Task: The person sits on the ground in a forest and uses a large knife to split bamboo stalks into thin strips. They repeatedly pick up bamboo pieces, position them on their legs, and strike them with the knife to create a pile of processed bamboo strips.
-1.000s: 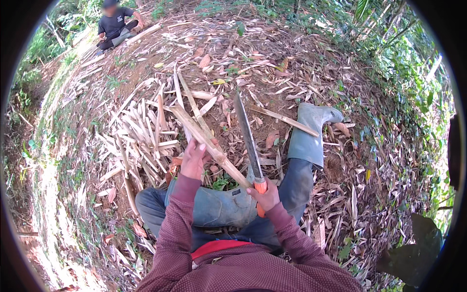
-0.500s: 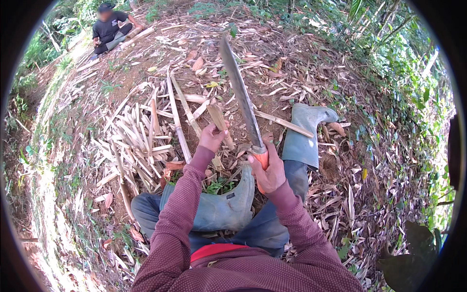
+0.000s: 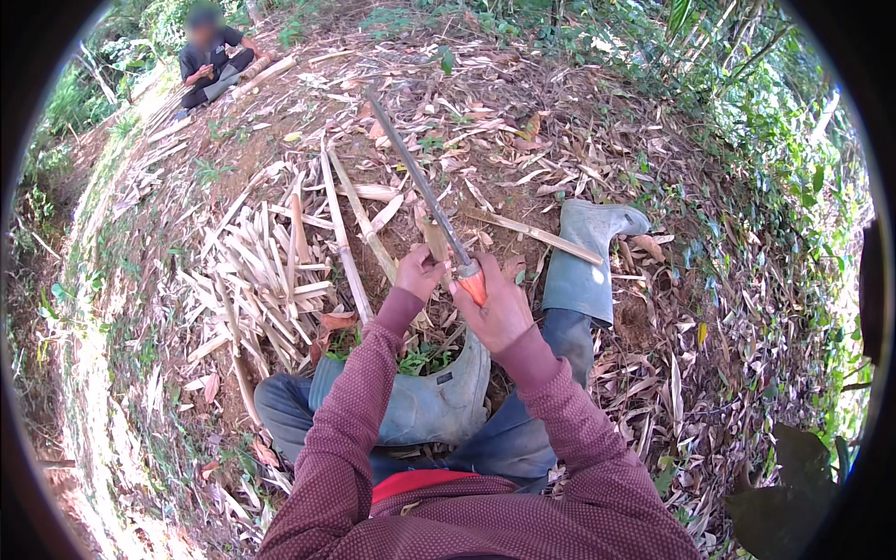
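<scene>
My left hand (image 3: 422, 273) is closed on a short split piece of bamboo (image 3: 435, 239), held in front of my body. Wrapped round the orange handle of a machete (image 3: 416, 170), my right hand (image 3: 497, 304) is just beside the left. The long dark blade points away and to the left, its edge lying close against or over the bamboo piece; exact contact cannot be made out. Below the hands is my bent leg in a grey-green rubber boot (image 3: 434, 401).
A heap of split bamboo sticks (image 3: 266, 280) lies to the left, with longer strips (image 3: 343, 238) beside it. Another strip (image 3: 541, 234) rests against my other boot (image 3: 581, 266). Dry leaves cover the slope. A person (image 3: 213, 61) sits at the far left.
The machete has tilted left and come down toward the bamboo piece. My right hand has moved left, closer to my left hand, which has shifted slightly right. The seated person's hands have come together.
</scene>
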